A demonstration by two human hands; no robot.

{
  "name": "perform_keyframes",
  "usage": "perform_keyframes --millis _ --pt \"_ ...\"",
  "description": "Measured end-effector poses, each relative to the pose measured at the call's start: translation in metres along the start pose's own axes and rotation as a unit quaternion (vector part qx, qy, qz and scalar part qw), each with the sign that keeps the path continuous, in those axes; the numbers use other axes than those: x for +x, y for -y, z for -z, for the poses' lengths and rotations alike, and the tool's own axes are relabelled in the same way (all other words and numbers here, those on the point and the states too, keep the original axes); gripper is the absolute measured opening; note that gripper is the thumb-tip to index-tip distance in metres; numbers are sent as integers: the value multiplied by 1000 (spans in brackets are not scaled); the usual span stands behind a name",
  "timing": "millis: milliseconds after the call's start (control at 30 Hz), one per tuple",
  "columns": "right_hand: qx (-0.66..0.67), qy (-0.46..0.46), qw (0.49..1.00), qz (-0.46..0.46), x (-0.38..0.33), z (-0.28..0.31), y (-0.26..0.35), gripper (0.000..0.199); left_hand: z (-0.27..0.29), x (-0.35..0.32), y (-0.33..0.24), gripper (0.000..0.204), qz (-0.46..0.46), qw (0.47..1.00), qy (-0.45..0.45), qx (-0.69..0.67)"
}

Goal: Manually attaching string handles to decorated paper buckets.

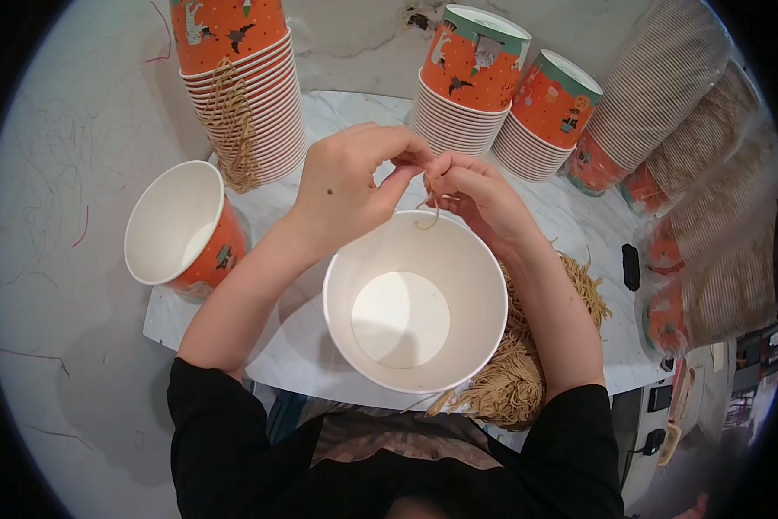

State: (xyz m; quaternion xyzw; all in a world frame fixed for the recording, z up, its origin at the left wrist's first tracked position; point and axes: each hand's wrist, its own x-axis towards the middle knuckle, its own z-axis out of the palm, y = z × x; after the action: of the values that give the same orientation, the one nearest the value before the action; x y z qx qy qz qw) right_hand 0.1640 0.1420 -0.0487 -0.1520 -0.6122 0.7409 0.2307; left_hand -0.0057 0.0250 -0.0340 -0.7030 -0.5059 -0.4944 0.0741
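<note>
One round paper bucket (pixel 415 303), smooth and white inside, is sitting nearest on the marbled bench (pixel 579 233), beside a heap of coarse tan twine (pixel 514 381). Just above its far rim, the left hand (pixel 350 186) and right hand (pixel 480 197) are meeting, each grip pinching together on a thin twine cord (pixel 432 212). Farther back, ribbed stacks of orange buckets (pixel 242 95) are standing.

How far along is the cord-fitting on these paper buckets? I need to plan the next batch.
Looks early. One bucket stands apart at the left, possibly finished; I cannot tell. In hand: left hand and right hand work a tan cord at the rim of the open bucket. Left: tall stacks and a cord pile.
</note>
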Motion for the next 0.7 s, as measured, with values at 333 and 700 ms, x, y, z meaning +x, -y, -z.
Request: perform_keyframes --millis 333,700 --pt "179 -23 969 -171 0 -8 -5 5 -12 -5 -5 14 77 995 -58 36" --pt "230 38 945 -230 6 0 -18 2 -2 -2 1 18 167 982 -47 75"
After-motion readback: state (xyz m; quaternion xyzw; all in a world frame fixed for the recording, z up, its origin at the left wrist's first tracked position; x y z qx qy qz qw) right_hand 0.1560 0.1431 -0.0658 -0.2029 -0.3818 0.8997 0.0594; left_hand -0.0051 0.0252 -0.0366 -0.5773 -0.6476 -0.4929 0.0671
